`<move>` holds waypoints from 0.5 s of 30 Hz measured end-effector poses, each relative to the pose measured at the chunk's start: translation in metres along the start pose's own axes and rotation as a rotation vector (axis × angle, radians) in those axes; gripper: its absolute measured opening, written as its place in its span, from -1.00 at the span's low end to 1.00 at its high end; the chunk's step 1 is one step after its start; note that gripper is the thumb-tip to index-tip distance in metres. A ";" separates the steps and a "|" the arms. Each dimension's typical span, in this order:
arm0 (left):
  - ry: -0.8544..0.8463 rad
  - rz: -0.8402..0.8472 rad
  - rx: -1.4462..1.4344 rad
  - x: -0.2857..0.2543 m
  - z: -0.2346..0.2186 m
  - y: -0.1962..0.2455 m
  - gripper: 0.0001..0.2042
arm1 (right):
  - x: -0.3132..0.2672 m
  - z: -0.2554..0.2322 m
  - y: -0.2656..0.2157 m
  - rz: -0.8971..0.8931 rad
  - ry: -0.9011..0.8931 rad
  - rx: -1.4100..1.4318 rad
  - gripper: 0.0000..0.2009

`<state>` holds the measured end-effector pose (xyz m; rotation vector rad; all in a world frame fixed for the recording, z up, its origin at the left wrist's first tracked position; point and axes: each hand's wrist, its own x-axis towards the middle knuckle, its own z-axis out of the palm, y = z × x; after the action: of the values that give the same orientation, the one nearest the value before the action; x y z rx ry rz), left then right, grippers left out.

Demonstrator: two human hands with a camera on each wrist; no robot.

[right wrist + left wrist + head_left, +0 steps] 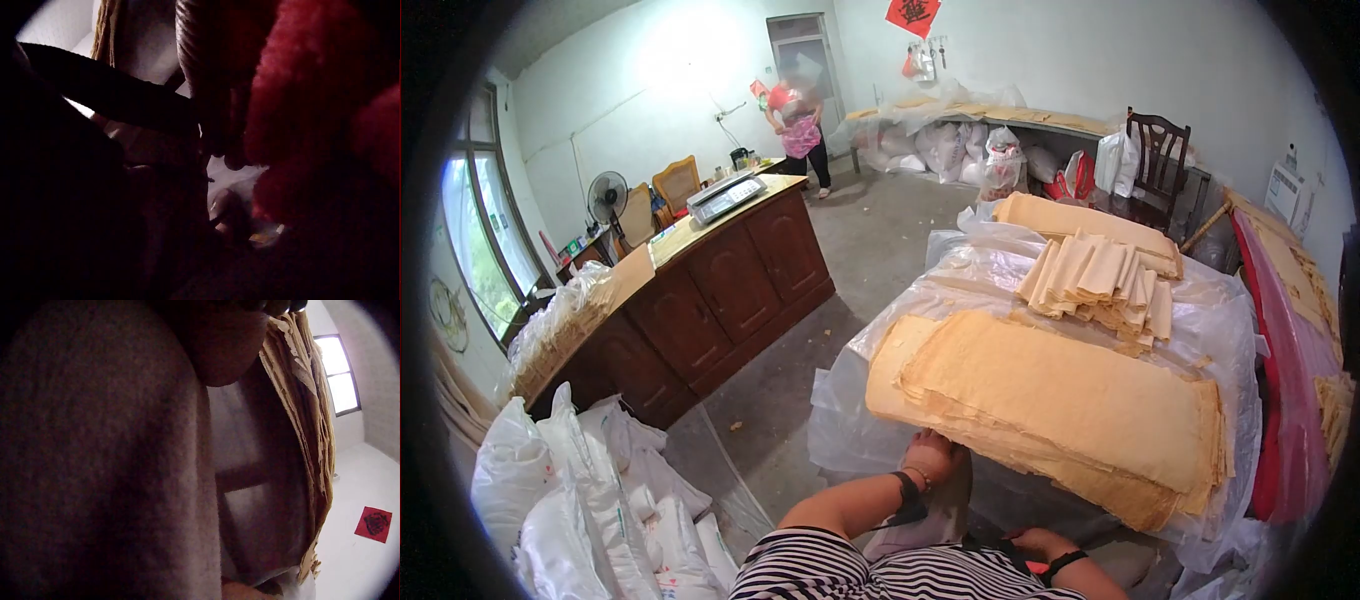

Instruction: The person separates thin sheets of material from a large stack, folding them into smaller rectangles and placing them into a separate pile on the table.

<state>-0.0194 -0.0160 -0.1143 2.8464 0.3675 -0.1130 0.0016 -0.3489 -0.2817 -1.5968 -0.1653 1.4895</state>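
Note:
A broad stack of thin tan sheets [1050, 400] lies on a plastic-covered table. At its near left edge is the left hand [932, 457], its fingertips close against the layered sheet edges [300, 381] in the left wrist view; whether they touch is unclear. The right hand [1040, 546] is low by the striped shirt, below the stack and apart from it. Beside its dark fingers, the right wrist view shows a red fluffy thing [300, 81]; whether the hand holds it cannot be seen.
Folded tan sheets [1090, 280] lie behind the stack. White sacks [610, 500] stand at lower left, near a brown wooden counter [730, 280] bearing a scale [726, 197]. Another person [800, 135] stands at the back. A dark chair [1160, 155] is at back right.

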 end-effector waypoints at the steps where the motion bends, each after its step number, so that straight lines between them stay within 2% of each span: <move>1: 0.002 0.000 -0.003 0.001 0.001 -0.001 -0.52 | -0.006 0.000 -0.002 -0.044 0.002 -0.032 -0.67; 2: 0.007 0.005 -0.003 0.001 0.002 -0.002 -0.53 | -0.009 0.000 -0.003 -0.089 0.004 -0.063 -0.67; 5: 0.078 0.064 0.026 0.000 0.014 -0.009 -0.54 | 0.012 -0.009 0.008 0.196 0.215 -0.414 -0.63; 8: 0.123 0.076 0.039 -0.007 0.014 -0.006 -0.55 | -0.012 -0.008 0.006 0.071 0.206 -0.095 -0.59; 9: 0.132 0.068 0.038 -0.007 0.010 -0.005 -0.55 | 0.019 -0.022 0.027 0.090 0.175 -0.434 -0.59; 12: 0.059 0.047 0.050 -0.004 0.007 -0.005 -0.55 | 0.005 -0.015 0.016 0.078 0.103 -0.345 -0.57; 15: 0.040 0.058 0.047 -0.001 0.010 -0.007 -0.57 | 0.047 -0.033 0.057 0.123 0.109 -0.182 -0.57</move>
<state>-0.0223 -0.0119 -0.1256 2.9060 0.2943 -0.0536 0.0148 -0.3685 -0.3592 -1.8591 -0.1457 1.5110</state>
